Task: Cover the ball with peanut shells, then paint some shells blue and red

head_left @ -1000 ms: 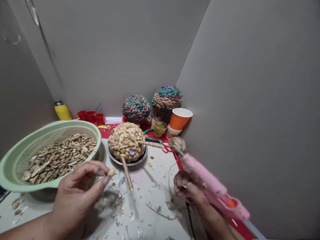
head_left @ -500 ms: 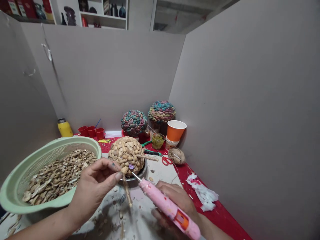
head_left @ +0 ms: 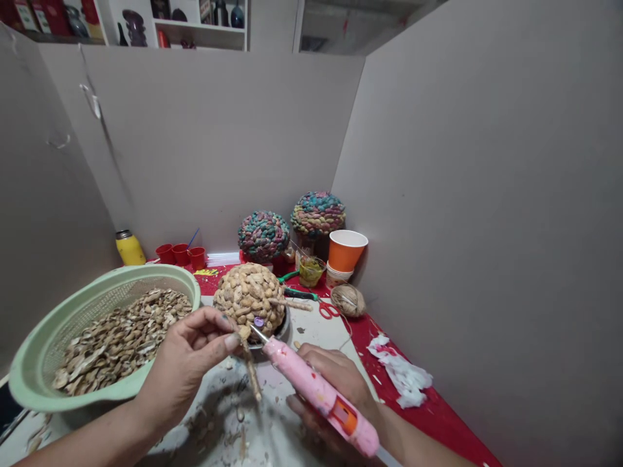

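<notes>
My left hand [head_left: 187, 357] is closed in a pinch at the upper end of a thin brown twig [head_left: 252, 371], which slants down toward me. Behind the fingertips sits a ball covered in peanut shells [head_left: 250, 292], resting in a dark dish [head_left: 286, 324]. A second twig [head_left: 294, 303] sticks out of its right side, and a small purple disc [head_left: 259, 322] shows on its front. My right hand [head_left: 341, 383] is wrapped round a pink glue gun [head_left: 311, 386]. The metal nozzle points at the twig's upper end, close to my left fingertips; contact cannot be made out.
A green basket [head_left: 22, 363] of shells stands at left. Behind are red cups [head_left: 197, 258], a yellow bottle [head_left: 130, 248], two coloured shell balls [head_left: 263, 235], an orange cup [head_left: 346, 251], red-handled scissors [head_left: 329, 309] and twine [head_left: 348, 299]. Crumpled tissue [head_left: 402, 376] lies right. Grey partitions enclose the table.
The glue gun's nozzle has moved left and slightly up, from in front of the ball toward the twig's upper end. My left hand keeps its pinch. The camera view has shifted slightly.
</notes>
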`<state>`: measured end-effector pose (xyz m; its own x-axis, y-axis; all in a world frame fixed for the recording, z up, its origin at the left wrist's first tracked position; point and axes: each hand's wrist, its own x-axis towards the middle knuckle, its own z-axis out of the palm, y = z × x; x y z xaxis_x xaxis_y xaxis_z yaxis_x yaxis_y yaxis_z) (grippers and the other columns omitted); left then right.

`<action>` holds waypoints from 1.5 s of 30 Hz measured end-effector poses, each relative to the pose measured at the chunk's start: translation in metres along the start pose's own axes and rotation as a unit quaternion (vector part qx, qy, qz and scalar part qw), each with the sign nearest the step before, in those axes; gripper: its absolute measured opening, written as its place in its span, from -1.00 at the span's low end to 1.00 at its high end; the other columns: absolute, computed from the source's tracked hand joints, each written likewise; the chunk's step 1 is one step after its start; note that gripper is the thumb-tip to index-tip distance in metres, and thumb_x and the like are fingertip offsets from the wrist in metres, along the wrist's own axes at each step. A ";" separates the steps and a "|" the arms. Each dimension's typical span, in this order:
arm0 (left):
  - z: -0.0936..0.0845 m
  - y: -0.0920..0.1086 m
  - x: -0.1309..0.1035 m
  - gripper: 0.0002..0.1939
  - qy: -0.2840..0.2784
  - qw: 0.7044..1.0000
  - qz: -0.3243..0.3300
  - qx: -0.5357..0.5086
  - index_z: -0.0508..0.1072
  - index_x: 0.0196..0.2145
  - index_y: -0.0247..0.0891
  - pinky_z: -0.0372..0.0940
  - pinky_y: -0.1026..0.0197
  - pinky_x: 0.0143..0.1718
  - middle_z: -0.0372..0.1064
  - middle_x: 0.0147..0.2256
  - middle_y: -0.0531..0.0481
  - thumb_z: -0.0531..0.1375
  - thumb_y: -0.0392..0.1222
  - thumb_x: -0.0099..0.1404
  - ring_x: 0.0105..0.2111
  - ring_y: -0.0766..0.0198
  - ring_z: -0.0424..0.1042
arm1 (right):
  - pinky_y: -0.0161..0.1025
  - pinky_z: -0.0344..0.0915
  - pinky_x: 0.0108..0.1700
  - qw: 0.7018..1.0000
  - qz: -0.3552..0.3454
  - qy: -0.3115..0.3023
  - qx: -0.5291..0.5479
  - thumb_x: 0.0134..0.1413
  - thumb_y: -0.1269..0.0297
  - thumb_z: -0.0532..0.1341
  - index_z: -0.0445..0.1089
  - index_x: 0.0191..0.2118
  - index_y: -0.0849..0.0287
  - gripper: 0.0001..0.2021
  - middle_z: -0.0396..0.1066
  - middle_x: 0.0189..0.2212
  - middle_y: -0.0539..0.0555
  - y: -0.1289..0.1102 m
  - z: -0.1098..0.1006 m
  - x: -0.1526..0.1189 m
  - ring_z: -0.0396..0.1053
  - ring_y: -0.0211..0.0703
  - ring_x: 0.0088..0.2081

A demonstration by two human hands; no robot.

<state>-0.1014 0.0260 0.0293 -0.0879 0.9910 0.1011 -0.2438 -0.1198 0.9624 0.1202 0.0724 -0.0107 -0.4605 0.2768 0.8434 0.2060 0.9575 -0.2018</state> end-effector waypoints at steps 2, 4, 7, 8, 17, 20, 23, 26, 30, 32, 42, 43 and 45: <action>0.002 0.002 0.001 -0.80 -0.001 1.000 -0.003 -0.018 0.54 -0.41 -0.21 0.36 0.37 -0.30 0.48 -0.43 0.11 0.48 -0.18 0.05 -0.42 0.39 0.43 | -0.33 0.13 -0.58 1.000 -0.008 0.016 -0.001 0.31 0.22 0.12 0.18 -0.35 0.08 -0.82 0.26 -0.59 -0.08 0.001 0.003 0.001 0.22 -0.28 -0.61; 0.005 0.005 0.001 -0.80 -0.001 0.999 -0.008 -0.040 0.54 -0.42 -0.22 0.36 0.36 -0.33 0.47 -0.45 0.10 0.48 -0.19 0.04 -0.44 0.38 0.43 | -0.34 0.15 -0.57 1.000 -0.007 0.017 0.003 0.33 0.20 0.11 0.18 -0.34 0.08 -0.81 0.27 -0.59 -0.08 0.003 0.005 0.000 0.23 -0.28 -0.61; 0.006 0.007 0.002 -0.80 -0.001 0.998 -0.016 -0.061 0.54 -0.43 -0.24 0.36 0.35 -0.34 0.48 -0.47 0.08 0.48 -0.20 0.03 -0.45 0.37 0.43 | -0.35 0.17 -0.58 1.000 -0.005 0.005 0.009 0.35 0.17 0.10 0.18 -0.34 0.09 -0.79 0.28 -0.60 -0.07 0.003 0.007 -0.001 0.23 -0.29 -0.62; 0.007 0.007 0.002 -0.80 -0.002 0.998 -0.020 -0.062 0.55 -0.43 -0.25 0.36 0.35 -0.34 0.48 -0.47 0.08 0.48 -0.19 0.03 -0.45 0.37 0.43 | -0.35 0.17 -0.58 1.000 -0.009 0.005 0.010 0.35 0.17 0.09 0.18 -0.35 0.09 -0.78 0.28 -0.61 -0.07 0.003 0.008 -0.001 0.23 -0.29 -0.63; 0.009 0.007 0.002 -0.77 -0.033 0.995 -0.072 -0.069 0.57 -0.38 -0.27 0.40 0.29 -0.32 0.50 -0.45 0.05 0.50 -0.21 0.01 -0.44 0.32 0.49 | -0.32 0.13 -0.56 1.000 -0.015 0.008 0.021 0.34 0.16 0.12 0.18 -0.36 0.09 -0.77 0.29 -0.60 -0.06 0.003 0.013 -0.005 0.22 -0.27 -0.60; 0.008 0.008 0.002 -0.79 -0.042 0.994 -0.073 -0.074 0.56 -0.41 -0.27 0.40 0.30 -0.33 0.50 -0.47 0.05 0.49 -0.23 0.02 -0.45 0.33 0.49 | -0.31 0.12 -0.56 0.999 -0.017 0.004 0.036 0.34 0.17 0.11 0.16 -0.36 0.08 -0.78 0.27 -0.60 -0.07 0.003 0.013 -0.005 0.20 -0.26 -0.60; 0.007 0.009 0.001 -0.79 -0.046 0.993 -0.075 -0.074 0.56 -0.41 -0.27 0.39 0.31 -0.33 0.51 -0.47 0.04 0.50 -0.23 0.02 -0.45 0.33 0.49 | -0.32 0.12 -0.56 0.998 -0.027 0.005 0.051 0.32 0.21 0.13 0.17 -0.34 0.08 -0.81 0.26 -0.60 -0.08 0.002 0.013 -0.004 0.20 -0.26 -0.59; 0.007 0.008 0.001 -0.79 -0.045 0.994 -0.076 -0.072 0.56 -0.39 -0.26 0.39 0.31 -0.32 0.51 -0.45 0.04 0.49 -0.23 0.03 -0.43 0.33 0.49 | -0.33 0.14 -0.54 0.997 -0.030 0.005 0.065 0.31 0.24 0.15 0.18 -0.33 0.08 -0.83 0.27 -0.58 -0.07 0.003 0.014 -0.005 0.21 -0.25 -0.58; 0.007 0.008 0.001 -0.81 -0.055 0.993 -0.075 -0.066 0.55 -0.38 -0.26 0.39 0.31 -0.30 0.51 -0.44 0.04 0.47 -0.24 0.06 -0.42 0.33 0.49 | -0.30 0.12 -0.52 0.997 -0.017 -0.012 0.074 0.33 0.21 0.14 0.16 -0.35 0.08 -0.79 0.25 -0.57 -0.07 0.008 0.016 -0.015 0.20 -0.25 -0.57; 0.007 0.009 0.001 -0.80 -0.056 0.993 -0.076 -0.069 0.55 -0.38 -0.26 0.38 0.31 -0.32 0.51 -0.44 0.04 0.47 -0.24 0.06 -0.43 0.34 0.49 | -0.29 0.13 -0.50 0.997 -0.014 -0.023 0.078 0.33 0.19 0.13 0.18 -0.36 0.09 -0.79 0.26 -0.55 -0.05 0.011 0.017 -0.020 0.23 -0.25 -0.55; 0.005 0.010 0.006 -0.79 -0.034 0.996 -0.058 -0.058 0.55 -0.41 -0.27 0.37 0.32 -0.34 0.49 -0.45 0.06 0.49 -0.24 0.02 -0.44 0.34 0.46 | -0.28 0.10 -0.51 0.998 -0.011 -0.012 0.067 0.34 0.18 0.13 0.18 -0.36 0.09 -0.77 0.25 -0.56 -0.05 0.006 0.012 -0.015 0.21 -0.24 -0.56; 0.004 0.010 0.007 -0.78 -0.033 0.996 -0.054 -0.056 0.54 -0.40 -0.27 0.37 0.31 -0.33 0.49 -0.45 0.05 0.48 -0.24 0.02 -0.43 0.33 0.46 | -0.28 0.10 -0.52 0.998 -0.011 -0.007 0.064 0.34 0.19 0.13 0.18 -0.36 0.09 -0.78 0.25 -0.57 -0.06 0.005 0.012 -0.013 0.20 -0.24 -0.56; 0.003 0.009 0.008 -0.79 -0.031 0.997 -0.048 -0.050 0.54 -0.41 -0.27 0.38 0.29 -0.32 0.49 -0.45 0.05 0.48 -0.24 0.02 -0.44 0.33 0.46 | -0.28 0.08 -0.53 0.998 -0.012 -0.006 0.058 0.34 0.19 0.13 0.19 -0.36 0.09 -0.78 0.25 -0.58 -0.06 0.005 0.010 -0.012 0.19 -0.25 -0.58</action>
<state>-0.1020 0.0333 0.0396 0.0005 0.9996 0.0282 -0.3442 -0.0263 0.9385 0.1177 0.0745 -0.0267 -0.4746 0.2541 0.8427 0.0933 0.9665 -0.2389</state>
